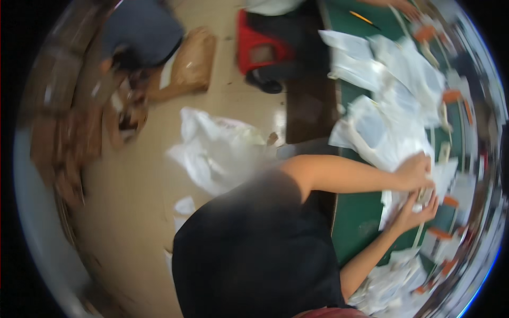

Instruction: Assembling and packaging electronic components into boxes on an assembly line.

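My left hand (413, 174) reaches across the green table, its fingers bent in a pinch. Just below it, my right hand (414, 213) is closed too, and the two nearly meet at the fingertips. Between them is a small pale piece (423, 195), blurred and partly covered by the fingers, so its kind cannot be made out. White plastic bags (395, 114) with pale flat contents lie heaped beyond my left hand. A white sheet or bag edge (388, 204) shows under my hands.
More white bags (389, 281) lie near my right forearm. Orange-and-white clips or holders (452, 96) line the green table (360, 222). A pencil (365, 19) lies near a co-worker's hand (405, 7). A red stool (245, 45), cardboard boxes (66, 132) and a large white bag (212, 151) stand leftward.
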Action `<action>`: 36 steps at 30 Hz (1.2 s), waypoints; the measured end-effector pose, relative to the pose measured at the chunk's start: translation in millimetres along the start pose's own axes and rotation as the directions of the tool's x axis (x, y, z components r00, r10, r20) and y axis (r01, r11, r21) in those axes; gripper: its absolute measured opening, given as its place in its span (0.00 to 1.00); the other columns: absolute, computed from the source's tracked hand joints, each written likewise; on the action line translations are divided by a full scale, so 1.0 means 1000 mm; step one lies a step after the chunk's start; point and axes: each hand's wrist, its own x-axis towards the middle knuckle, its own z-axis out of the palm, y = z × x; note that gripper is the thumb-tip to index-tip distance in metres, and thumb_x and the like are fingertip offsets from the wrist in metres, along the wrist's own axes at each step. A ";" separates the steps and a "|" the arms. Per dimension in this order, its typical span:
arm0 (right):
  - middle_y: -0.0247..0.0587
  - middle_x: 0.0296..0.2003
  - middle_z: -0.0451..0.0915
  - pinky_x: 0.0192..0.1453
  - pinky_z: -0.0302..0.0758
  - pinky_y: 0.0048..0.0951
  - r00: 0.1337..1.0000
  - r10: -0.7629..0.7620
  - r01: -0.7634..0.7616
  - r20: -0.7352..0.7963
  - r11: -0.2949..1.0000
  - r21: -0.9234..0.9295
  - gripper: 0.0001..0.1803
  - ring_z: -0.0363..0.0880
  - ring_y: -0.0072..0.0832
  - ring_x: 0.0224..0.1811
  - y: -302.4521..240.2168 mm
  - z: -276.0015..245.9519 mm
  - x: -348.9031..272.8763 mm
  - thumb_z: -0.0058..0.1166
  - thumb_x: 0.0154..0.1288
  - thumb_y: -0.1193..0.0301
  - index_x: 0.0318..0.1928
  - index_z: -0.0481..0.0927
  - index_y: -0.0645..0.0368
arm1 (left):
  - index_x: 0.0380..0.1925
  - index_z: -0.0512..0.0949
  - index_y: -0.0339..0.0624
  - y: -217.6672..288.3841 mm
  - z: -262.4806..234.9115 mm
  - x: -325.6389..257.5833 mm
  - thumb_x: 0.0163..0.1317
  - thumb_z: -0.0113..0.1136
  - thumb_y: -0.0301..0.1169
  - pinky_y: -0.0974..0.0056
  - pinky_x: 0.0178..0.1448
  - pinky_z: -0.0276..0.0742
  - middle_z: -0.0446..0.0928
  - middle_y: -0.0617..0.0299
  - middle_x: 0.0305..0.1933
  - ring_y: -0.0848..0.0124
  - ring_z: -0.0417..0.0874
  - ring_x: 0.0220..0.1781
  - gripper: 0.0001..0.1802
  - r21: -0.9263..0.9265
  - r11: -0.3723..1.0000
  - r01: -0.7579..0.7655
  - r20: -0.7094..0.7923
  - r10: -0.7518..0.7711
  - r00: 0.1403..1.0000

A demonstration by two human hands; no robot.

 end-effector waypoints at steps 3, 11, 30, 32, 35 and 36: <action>0.61 0.64 0.72 0.74 0.63 0.45 0.917 0.299 -0.373 0.266 0.877 0.302 0.38 0.70 0.52 0.68 0.013 0.026 -0.002 0.67 0.59 0.68 0.68 0.68 0.69 | 0.45 0.77 0.36 -0.008 -0.013 0.007 0.42 0.83 0.50 0.56 0.56 0.77 0.75 0.48 0.50 0.56 0.78 0.51 0.37 -0.011 0.998 0.064 0.031 -0.064 0.997; 0.46 0.56 0.77 0.66 0.73 0.41 0.943 0.295 -0.331 0.156 0.889 0.316 0.33 0.73 0.48 0.65 -0.010 0.000 0.010 0.72 0.49 0.81 0.60 0.81 0.55 | 0.61 0.73 0.26 0.039 -0.053 0.008 0.53 0.80 0.32 0.65 0.54 0.82 0.82 0.51 0.48 0.66 0.84 0.51 0.38 0.188 0.961 0.202 0.282 -0.250 0.926; 0.32 0.67 0.71 0.69 0.72 0.42 0.697 0.549 -0.711 0.461 0.613 0.346 0.39 0.70 0.48 0.63 -0.008 -0.076 0.082 0.70 0.47 0.77 0.64 0.75 0.49 | 0.28 0.73 0.37 0.199 0.005 0.057 0.62 0.70 0.23 0.69 0.25 0.79 0.77 0.61 0.24 0.74 0.81 0.22 0.13 0.235 0.743 0.627 0.439 -0.656 0.613; 0.34 0.68 0.71 0.68 0.72 0.42 0.649 0.531 -0.738 0.545 0.614 0.280 0.38 0.71 0.46 0.63 -0.004 -0.093 0.097 0.69 0.48 0.76 0.64 0.75 0.49 | 0.27 0.74 0.40 0.209 0.002 0.060 0.61 0.72 0.24 0.70 0.24 0.77 0.78 0.63 0.24 0.77 0.79 0.21 0.13 0.264 0.724 0.637 0.578 -0.648 0.496; 0.39 0.60 0.78 0.66 0.73 0.42 0.695 0.384 -0.645 0.608 0.707 0.290 0.35 0.73 0.46 0.63 0.001 -0.110 0.099 0.70 0.47 0.74 0.60 0.78 0.51 | 0.25 0.74 0.42 0.224 -0.010 0.061 0.61 0.72 0.24 0.71 0.23 0.72 0.76 0.65 0.21 0.78 0.78 0.20 0.14 0.322 0.710 0.626 0.642 -0.650 0.406; 0.41 0.56 0.80 0.64 0.74 0.42 0.696 0.259 -0.587 0.669 0.742 0.324 0.33 0.75 0.46 0.62 0.007 -0.114 0.099 0.70 0.47 0.73 0.59 0.79 0.52 | 0.25 0.73 0.43 0.228 -0.009 0.064 0.61 0.72 0.24 0.71 0.22 0.71 0.76 0.65 0.20 0.78 0.77 0.20 0.14 0.359 0.705 0.611 0.668 -0.652 0.359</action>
